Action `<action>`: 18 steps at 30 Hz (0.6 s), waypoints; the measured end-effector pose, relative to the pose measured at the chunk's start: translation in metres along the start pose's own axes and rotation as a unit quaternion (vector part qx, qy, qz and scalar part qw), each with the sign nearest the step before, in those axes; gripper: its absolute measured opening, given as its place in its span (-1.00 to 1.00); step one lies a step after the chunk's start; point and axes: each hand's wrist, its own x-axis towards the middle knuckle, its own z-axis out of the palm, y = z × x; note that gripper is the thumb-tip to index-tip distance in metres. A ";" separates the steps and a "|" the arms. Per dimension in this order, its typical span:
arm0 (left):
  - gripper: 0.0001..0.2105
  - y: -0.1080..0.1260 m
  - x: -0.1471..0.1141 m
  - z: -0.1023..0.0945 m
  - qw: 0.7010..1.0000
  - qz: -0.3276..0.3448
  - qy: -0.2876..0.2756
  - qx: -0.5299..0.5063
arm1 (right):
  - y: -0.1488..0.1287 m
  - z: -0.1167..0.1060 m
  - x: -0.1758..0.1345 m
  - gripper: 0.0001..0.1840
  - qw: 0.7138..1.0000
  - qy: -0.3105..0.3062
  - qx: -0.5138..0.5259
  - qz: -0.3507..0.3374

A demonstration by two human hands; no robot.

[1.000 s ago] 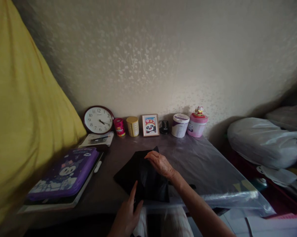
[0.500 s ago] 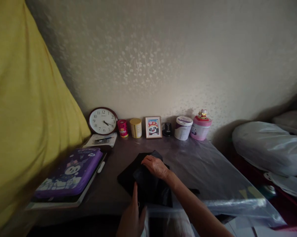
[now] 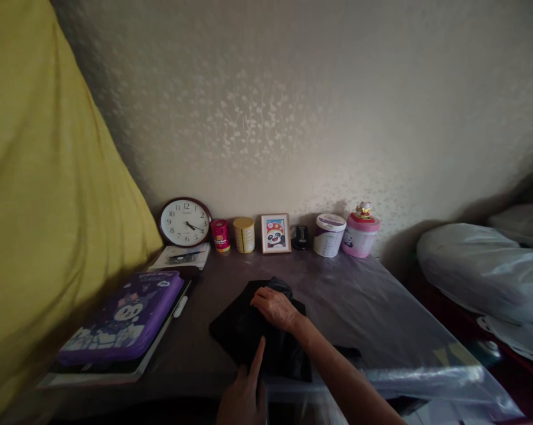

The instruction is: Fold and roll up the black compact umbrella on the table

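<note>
A crumpled, folded piece of black cloth (image 3: 235, 321) lies near the front middle of the table, with a dark strap-like end (image 3: 346, 352) sticking out to the right. My right hand (image 3: 275, 308) is on top of it, fingers curled over and gripping a fold. At the front edge, my left hand (image 3: 243, 392) holds the near part of the cloth. Its index finger stretches forward along the fabric, and dark cloth shows between that finger and the thumb. The remaining left fingers are hidden, and what the cloth is made into I cannot tell.
Against the wall stand a round clock (image 3: 186, 222), a pink can (image 3: 221, 236), a yellow can (image 3: 244, 236), a panda picture frame (image 3: 275, 234) and two tubs (image 3: 329, 236). A purple case (image 3: 124, 319) lies on books at left, beside a yellow curtain (image 3: 49, 195).
My right hand has drawn slightly left, still over the black cloth. The left hand has moved a little right, its index finger now angled across the fabric. The view has tilted up slightly.
</note>
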 end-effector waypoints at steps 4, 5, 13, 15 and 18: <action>-0.39 -0.007 0.002 0.005 0.999 0.014 0.014 -0.037 | 0.001 0.004 -0.001 -0.83 1.000 0.015 0.011 0.000; -0.38 -0.008 0.003 0.006 0.999 0.013 0.013 -0.043 | 0.000 0.004 -0.001 -0.82 1.000 0.020 0.018 0.001; -0.40 -0.019 0.008 0.022 0.997 0.014 0.043 -0.060 | -0.021 0.000 -0.038 -0.78 0.986 0.107 0.117 0.045; -0.41 -0.022 0.009 0.026 0.996 0.013 0.056 -0.061 | -0.025 0.003 -0.049 -0.78 0.985 0.110 0.129 0.039; -0.42 -0.026 0.010 0.027 0.997 0.017 0.048 -0.062 | -0.022 0.013 -0.055 -0.79 0.985 0.117 0.125 0.032</action>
